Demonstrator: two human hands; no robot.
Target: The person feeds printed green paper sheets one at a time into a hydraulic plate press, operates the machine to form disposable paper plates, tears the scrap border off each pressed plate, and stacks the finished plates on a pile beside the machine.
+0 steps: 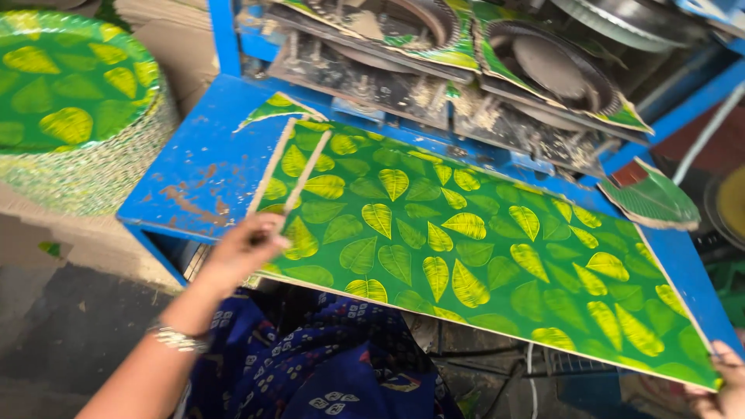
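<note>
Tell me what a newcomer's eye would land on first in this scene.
First comes the long green cardboard sheet printed with yellow leaves, lying slantwise across the scuffed blue metal table. The left hand grips its near left corner and the right hand its far right corner. At upper left stands a tall stack of round green leaf-printed paper plates, and behind the sheet sit the press's dark round plate moulds.

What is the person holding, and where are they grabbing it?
A big green leaf-patterned sheet. The left hand pinches its near-left edge; the right hand holds the far right corner.
</note>
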